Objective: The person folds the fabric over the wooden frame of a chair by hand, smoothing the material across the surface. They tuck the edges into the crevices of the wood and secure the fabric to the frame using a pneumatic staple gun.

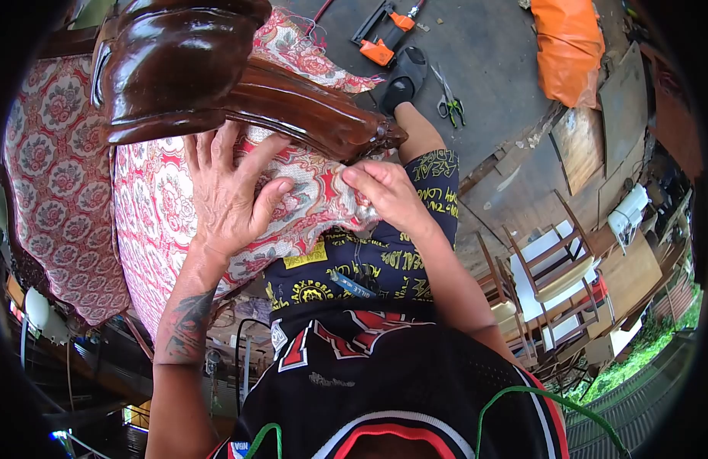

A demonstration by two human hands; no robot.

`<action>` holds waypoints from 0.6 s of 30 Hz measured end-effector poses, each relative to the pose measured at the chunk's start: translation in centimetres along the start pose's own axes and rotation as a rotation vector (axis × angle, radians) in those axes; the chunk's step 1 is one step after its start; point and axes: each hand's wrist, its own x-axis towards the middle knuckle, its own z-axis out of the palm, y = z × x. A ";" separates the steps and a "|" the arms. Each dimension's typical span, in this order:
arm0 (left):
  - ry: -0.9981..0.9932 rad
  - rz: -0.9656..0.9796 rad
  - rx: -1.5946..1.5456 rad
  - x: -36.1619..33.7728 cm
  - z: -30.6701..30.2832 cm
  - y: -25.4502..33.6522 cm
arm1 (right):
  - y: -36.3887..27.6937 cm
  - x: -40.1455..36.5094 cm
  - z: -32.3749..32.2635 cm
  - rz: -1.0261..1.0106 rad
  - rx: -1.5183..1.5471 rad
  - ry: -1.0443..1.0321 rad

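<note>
Red and cream floral fabric (159, 191) covers a furniture piece with a glossy dark brown carved wooden arm (300, 99). My left hand (235, 191) lies on the fabric with its fingers spread, their tips against the lower edge of the wood. Close to the right end of the wooden arm, my right hand (381, 195) pinches the loose edge of the fabric between thumb and fingers. The fabric is wrinkled between the two hands and its frayed edge hangs over my patterned shorts (434, 183).
An orange and black nail gun (384, 34) and green-handled scissors (448, 103) lie on the floor beyond my shoe (407, 75). An orange bundle (568, 50) sits at the upper right. Wooden chair frames (549, 268) and boards stand at the right.
</note>
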 end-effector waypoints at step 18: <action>0.066 -0.152 -0.034 0.0 1.0 0.9 | 0.5 1.0 -0.8 -0.248 -0.561 0.167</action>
